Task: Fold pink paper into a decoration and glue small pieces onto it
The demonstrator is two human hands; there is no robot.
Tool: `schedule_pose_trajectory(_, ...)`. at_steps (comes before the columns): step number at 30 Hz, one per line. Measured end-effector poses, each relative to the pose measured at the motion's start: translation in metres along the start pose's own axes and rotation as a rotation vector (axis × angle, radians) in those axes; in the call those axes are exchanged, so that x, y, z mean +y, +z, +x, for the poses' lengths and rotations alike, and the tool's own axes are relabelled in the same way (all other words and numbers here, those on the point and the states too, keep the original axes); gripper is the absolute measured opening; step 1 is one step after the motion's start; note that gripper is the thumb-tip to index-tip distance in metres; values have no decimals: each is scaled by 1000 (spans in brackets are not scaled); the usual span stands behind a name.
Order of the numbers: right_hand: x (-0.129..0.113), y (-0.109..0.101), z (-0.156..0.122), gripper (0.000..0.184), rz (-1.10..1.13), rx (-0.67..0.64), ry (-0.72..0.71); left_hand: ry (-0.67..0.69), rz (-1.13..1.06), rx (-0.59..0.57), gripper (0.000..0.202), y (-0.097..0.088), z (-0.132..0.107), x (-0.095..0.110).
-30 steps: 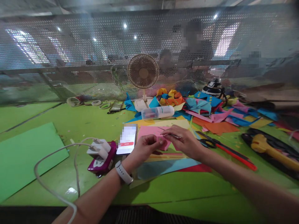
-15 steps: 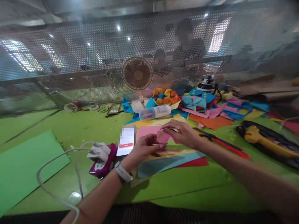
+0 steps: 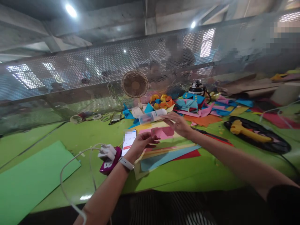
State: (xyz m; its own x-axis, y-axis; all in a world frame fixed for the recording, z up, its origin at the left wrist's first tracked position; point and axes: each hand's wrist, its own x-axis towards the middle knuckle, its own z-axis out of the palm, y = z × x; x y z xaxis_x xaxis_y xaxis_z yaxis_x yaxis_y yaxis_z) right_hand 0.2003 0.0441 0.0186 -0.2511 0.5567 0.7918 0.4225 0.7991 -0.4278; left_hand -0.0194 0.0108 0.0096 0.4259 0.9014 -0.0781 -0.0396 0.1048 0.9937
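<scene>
My left hand (image 3: 140,144) pinches the folded pink paper (image 3: 161,132) — right hand (image 3: 178,124), half open, rests at the bottle (image 3: 152,116) beyond, seemingly not yet gripped

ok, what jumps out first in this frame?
A bright heap of folded coloured paper sits at the back of the green table, right of a small fan. Mid-table, the left hand pinches a pink paper piece above spread coloured sheets, and the right hand reaches to a clear bottle lying on its side. A yellow-handled tool lies in a black tray at right.
</scene>
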Motion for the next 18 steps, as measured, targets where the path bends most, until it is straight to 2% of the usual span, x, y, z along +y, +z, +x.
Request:
schedule_pose_trajectory(2,6,-5,4,26,-33,51,4,8,-52,32,25,-4,2,-1)
schedule_pose_trajectory(4,14,-9,4,25,-92,8,-1,19,-112,69,25,-8,5,-2)
schedule_pose_trajectory(9,29,-14,-12,28,-348,-327,-57,63,-177,140,23,-14,10,-6)
schedule_pose_trajectory(14,29,-21,-38,31,-464,-465,-71,124,-236,189,21,-17,13,-9)
schedule_pose_trajectory(18,31,-31,-48,34,-455,-646,-55,161,-264,237,21,-19,14,-12)
